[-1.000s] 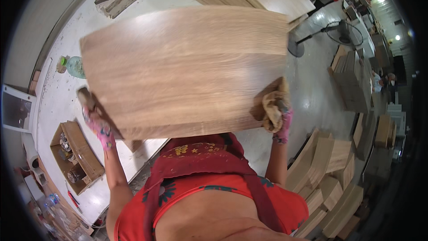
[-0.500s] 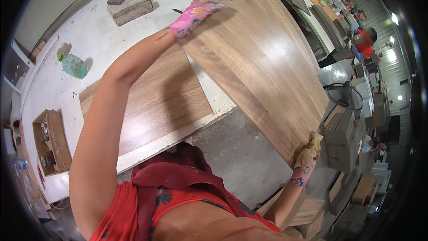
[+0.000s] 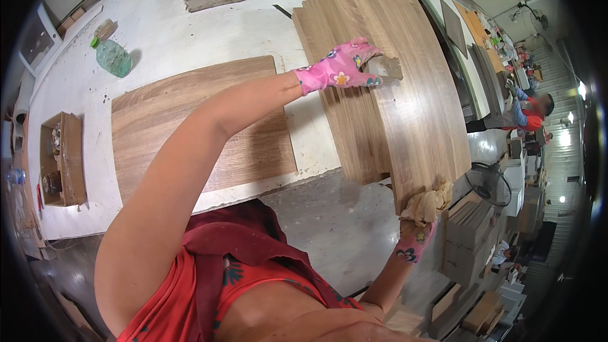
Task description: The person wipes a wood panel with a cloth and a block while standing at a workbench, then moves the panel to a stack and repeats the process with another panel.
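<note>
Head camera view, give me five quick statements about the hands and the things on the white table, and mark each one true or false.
1. The left hand holds a block. True.
2. The right hand is bare. False: it wears a pink flowered glove.
3. A tan cloth is in the right hand. True.
4. The bottle is topped in red. False: its cap is green.
5. The cardboard box stands to the right of the lone board on the white table. False: it stands to the left of that board.
</note>
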Motion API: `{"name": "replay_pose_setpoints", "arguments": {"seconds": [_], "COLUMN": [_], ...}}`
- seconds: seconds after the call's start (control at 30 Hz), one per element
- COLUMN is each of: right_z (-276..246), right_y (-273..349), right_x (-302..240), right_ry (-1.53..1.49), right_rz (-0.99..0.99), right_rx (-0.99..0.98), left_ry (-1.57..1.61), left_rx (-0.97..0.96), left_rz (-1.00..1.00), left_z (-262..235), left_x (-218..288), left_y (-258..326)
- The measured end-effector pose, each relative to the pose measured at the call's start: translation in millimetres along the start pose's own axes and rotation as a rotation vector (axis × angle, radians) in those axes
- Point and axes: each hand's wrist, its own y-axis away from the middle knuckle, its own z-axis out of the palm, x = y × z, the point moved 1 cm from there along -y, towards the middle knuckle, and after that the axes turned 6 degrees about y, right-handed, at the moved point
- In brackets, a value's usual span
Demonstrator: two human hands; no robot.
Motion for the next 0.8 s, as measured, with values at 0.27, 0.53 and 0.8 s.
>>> {"name": "replay_pose_setpoints", "arguments": {"seconds": [0.27,0.53,0.8], "right_z": [44.8,12.0,76.9], "right_y": [-22.0,-9.4,51.2], "right_x": [-2.5,10.7,48.9], "right_ry": [1.857,0.741,1.52], "right_rz": [-0.898,-0.022,-0.204], "right_rx": [-0.089,0.09,-0.626], "left_ry": [0.027,0.876,0.456], "left_rx": [0.0,-0.204,1.02], "left_rz": [0.034,-0.053,-0.617], "left_z": [2.9,-10.3,-151.3], "left_x": [-6.5,14.7,-102.1], "left_y": [-18.7,162.2,442.0]}}
